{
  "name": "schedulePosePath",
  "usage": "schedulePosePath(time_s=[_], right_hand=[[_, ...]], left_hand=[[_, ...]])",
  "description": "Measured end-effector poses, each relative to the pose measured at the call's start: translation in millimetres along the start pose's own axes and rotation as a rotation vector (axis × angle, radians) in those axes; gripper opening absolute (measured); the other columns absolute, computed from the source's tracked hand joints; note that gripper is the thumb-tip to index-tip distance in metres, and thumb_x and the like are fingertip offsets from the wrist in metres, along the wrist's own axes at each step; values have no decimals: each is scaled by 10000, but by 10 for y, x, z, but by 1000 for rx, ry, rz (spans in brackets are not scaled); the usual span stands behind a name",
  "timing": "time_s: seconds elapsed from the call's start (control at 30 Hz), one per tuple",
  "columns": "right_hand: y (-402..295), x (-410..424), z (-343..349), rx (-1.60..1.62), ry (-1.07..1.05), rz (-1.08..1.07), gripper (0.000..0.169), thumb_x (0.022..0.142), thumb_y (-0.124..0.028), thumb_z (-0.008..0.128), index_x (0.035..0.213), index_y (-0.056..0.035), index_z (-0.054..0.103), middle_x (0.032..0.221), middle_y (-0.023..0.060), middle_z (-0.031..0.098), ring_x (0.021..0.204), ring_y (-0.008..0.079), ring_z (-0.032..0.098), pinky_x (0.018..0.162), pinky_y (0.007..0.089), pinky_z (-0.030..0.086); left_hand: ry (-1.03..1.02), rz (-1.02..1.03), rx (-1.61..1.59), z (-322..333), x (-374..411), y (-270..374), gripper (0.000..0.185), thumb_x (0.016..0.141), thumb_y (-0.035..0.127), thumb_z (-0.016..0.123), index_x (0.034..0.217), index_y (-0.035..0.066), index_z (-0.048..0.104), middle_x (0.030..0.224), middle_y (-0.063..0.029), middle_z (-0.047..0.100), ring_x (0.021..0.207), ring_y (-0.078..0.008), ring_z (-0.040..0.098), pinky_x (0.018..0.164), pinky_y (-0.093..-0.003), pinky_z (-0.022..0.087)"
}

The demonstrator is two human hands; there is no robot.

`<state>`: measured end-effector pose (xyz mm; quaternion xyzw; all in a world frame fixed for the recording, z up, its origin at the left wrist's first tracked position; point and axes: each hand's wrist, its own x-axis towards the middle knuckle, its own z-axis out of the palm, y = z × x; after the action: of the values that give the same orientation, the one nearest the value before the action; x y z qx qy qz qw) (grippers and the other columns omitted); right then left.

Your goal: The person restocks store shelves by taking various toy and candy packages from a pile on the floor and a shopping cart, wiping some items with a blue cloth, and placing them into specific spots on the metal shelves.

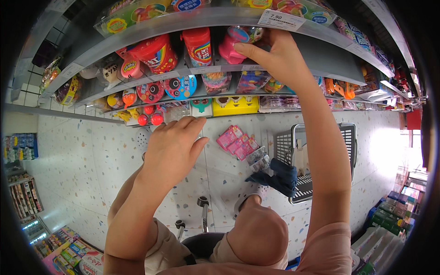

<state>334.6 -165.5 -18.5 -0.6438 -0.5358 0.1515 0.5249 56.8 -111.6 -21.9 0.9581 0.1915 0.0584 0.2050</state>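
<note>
My right hand (275,51) reaches under a shelf edge and grips a pink plastic candy or toy container (231,50) with a clear, patterned top. Its thumb lies across the front; the other fingers are partly hidden behind the container. To the left of it stand a red cup-shaped container (196,46) with a rainbow print and a larger red tub (154,53), which is tilted. My left hand (175,146) hovers in front of the lower shelves, palm down, thumb apart from the fingers, with nothing visible in it.
Pink packets (237,142) and grey-and-clear packs (258,158) lie on the speckled floor (86,165). A shopping basket (283,147) stands at right, dark blue cloth (285,177) over its edge. Below me are a stool seat (202,242) and its caster legs (205,215). A price-tagged shelf rail (220,20) runs overhead.
</note>
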Motion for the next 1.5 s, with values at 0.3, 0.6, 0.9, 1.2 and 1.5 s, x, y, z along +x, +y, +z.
schedulePosePath(time_s=[0.3, 0.6, 0.9, 1.2, 1.5], right_hand=[[-82, 70, -200, -69, -173, 91, 560, 778, -328, 825, 1150, 27, 603, 1032, 105, 668, 917, 168, 639, 822, 327, 536], [-1, 48, -166, -52, -111, 66, 568, 772, -278, 831, 1178, 39, 591, 1031, 110, 673, 932, 180, 651, 838, 329, 535], [-214, -1093, -140, 154, 132, 87, 316, 871, -78, 713, 1161, 9, 620, 1013, 77, 700, 907, 124, 652, 787, 269, 518], [1663, -3276, 1714, -264, -682, 496, 179, 818, -250, 693, 886, -87, 719, 908, 92, 715, 824, 285, 703, 704, 424, 549], [1904, -3908, 2029, -649, -970, 413, 118, 822, -147, 619, 876, -98, 712, 893, 97, 717, 855, 326, 696, 717, 422, 546]], left_hand=[[-23, -13, 8, -14, 40, 15, 351, 848, 175, 711, 1165, 45, 635, 1090, -114, 682, 919, -328, 660, 757, -404, 536], [-19, 9, 11, 37, 21, 25, 350, 842, 184, 716, 1156, 45, 647, 1088, -116, 684, 920, -328, 661, 770, -399, 533], [-6, -58, 6, -55, -47, -55, 371, 837, 174, 712, 1176, 46, 635, 1101, -122, 678, 911, -344, 656, 778, -427, 522], [16, -59, 34, -101, -73, -134, 367, 854, 201, 700, 1181, 46, 638, 1109, -123, 684, 941, -346, 658, 806, -420, 522], [-111, -186, -9, -178, -164, -222, 373, 883, 219, 665, 1206, 34, 637, 1158, -172, 671, 1069, -375, 630, 886, -426, 506]])
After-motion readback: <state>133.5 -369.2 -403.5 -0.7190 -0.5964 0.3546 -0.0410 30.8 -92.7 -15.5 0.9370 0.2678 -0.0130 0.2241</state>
